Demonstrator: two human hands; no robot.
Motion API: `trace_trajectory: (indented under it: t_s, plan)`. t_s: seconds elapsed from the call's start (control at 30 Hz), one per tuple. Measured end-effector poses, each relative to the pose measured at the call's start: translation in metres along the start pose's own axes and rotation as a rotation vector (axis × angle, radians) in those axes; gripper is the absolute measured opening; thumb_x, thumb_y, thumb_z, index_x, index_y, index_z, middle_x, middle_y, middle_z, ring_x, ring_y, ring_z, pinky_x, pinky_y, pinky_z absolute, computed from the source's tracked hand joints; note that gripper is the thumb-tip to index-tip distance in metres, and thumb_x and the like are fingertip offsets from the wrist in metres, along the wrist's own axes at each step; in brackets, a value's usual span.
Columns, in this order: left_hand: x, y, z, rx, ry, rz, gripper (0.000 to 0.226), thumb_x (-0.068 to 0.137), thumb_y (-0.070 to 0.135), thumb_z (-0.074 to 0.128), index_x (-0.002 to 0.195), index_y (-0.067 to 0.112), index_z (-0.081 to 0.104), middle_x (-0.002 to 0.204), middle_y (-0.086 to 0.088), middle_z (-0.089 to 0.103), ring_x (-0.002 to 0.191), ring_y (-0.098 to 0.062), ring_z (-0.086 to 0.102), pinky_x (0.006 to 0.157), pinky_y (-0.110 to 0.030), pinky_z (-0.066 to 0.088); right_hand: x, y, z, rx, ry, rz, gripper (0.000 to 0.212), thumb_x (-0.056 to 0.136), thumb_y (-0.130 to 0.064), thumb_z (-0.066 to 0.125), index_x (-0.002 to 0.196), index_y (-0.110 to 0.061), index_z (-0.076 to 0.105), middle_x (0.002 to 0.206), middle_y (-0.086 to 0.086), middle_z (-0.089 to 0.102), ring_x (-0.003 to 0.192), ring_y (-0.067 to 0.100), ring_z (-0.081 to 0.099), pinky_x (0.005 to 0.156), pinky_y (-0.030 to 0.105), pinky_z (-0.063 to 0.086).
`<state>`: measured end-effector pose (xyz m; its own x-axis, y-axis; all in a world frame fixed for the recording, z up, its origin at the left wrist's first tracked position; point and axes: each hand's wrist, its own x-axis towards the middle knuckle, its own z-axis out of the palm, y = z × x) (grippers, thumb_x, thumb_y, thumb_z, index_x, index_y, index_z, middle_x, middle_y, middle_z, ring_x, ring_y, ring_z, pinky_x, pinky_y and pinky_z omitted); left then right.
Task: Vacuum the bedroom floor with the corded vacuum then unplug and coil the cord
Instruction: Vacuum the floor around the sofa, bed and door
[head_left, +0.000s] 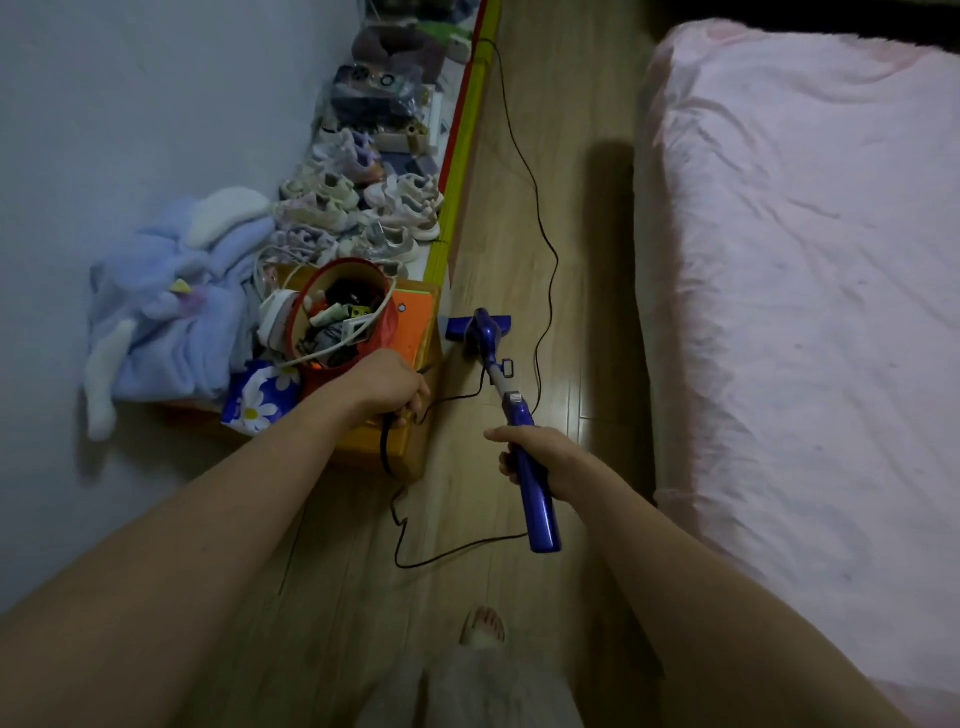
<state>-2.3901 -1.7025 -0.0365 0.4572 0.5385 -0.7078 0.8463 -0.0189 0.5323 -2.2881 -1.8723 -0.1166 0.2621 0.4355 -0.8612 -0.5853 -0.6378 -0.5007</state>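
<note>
A blue corded stick vacuum (491, 343) stands on the wooden floor (582, 156), its head beside the low orange platform. My right hand (540, 457) is closed around its blue handle (537, 499). My left hand (397, 387) grips a loop of the black cord (545, 244) above the platform's corner. The cord leaves the handle's end, loops across the floor near my foot, rises to my left hand, then trails along the floor toward the far wall.
A bed with a pink cover (810, 270) fills the right side. On the left, the orange platform (410, 332) carries a red bucket of odds and ends (340, 317), a purple plush blanket (171, 306) and several shoes (363, 208). My bare foot (483, 626) shows below.
</note>
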Motion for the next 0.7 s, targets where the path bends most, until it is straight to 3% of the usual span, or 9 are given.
trace_trajectory:
  t_s: [0.1,0.2,0.27,0.33,0.47,0.57,0.7]
  plan:
    - [0.009,0.001,0.021,-0.057,0.015,-0.063,0.023,0.098,0.006,0.043,0.101,0.0,0.064,0.072,-0.005,0.061,0.055,-0.01,0.049,0.049,-0.021,0.039,-0.017,0.012,-0.007,-0.026,-0.045,0.031,0.036,0.08,-0.015,0.075,0.107,-0.009,0.051,0.073,0.002,0.063,0.062,0.013,0.063,0.063,0.025,0.051]
    - [0.018,0.008,0.061,-0.098,-0.086,-0.096,0.021,0.099,0.014,0.043,0.103,0.003,0.061,0.089,-0.006,0.071,0.053,-0.004,0.051,0.045,-0.017,0.035,-0.032,0.013,-0.009,-0.018,-0.016,-0.013,0.031,0.085,-0.008,0.067,0.11,-0.007,0.051,0.069,0.002,0.06,0.056,0.011,0.058,0.057,0.023,0.05]
    - [0.022,0.009,0.09,-0.131,-0.152,-0.099,0.023,0.098,0.025,0.046,0.1,0.008,0.061,0.079,-0.003,0.07,0.049,-0.007,0.043,0.045,-0.018,0.035,-0.038,0.01,-0.011,-0.006,-0.002,-0.034,0.027,0.086,-0.006,0.063,0.111,-0.006,0.052,0.07,0.002,0.059,0.056,0.011,0.056,0.056,0.023,0.05]
    - [0.021,0.006,0.111,-0.216,-0.176,-0.152,0.028,0.096,0.035,0.048,0.101,0.011,0.061,0.062,0.001,0.056,0.048,-0.008,0.041,0.043,-0.018,0.034,-0.045,0.014,-0.012,-0.032,0.004,-0.043,0.02,0.087,-0.007,0.061,0.105,-0.008,0.054,0.069,0.001,0.058,0.055,0.01,0.055,0.056,0.023,0.05]
    - [0.018,0.0,0.128,-0.422,-0.28,-0.274,0.037,0.089,0.047,0.058,0.101,0.012,0.061,0.062,0.001,0.055,0.046,-0.006,0.042,0.041,-0.018,0.034,-0.057,0.036,-0.017,-0.061,0.009,-0.04,0.018,0.086,-0.007,0.062,0.102,-0.009,0.053,0.068,0.0,0.059,0.053,0.009,0.055,0.055,0.023,0.049]
    - [0.015,0.001,0.138,-0.318,-0.319,-0.277,0.042,0.078,0.046,0.071,0.1,0.013,0.059,0.077,-0.003,0.062,0.056,-0.008,0.047,0.05,-0.02,0.04,-0.066,0.046,-0.017,-0.043,0.018,-0.04,0.02,0.087,-0.007,0.061,0.105,-0.01,0.052,0.068,0.001,0.058,0.053,0.009,0.055,0.056,0.023,0.049]
    - [0.008,0.011,0.132,-0.203,-0.309,-0.266,0.031,0.082,0.034,0.07,0.097,0.012,0.056,0.075,-0.005,0.06,0.058,-0.01,0.047,0.054,-0.02,0.04,-0.078,0.044,-0.006,0.008,0.05,-0.074,0.019,0.088,-0.008,0.06,0.105,-0.011,0.051,0.069,0.002,0.058,0.054,0.01,0.055,0.056,0.022,0.049]
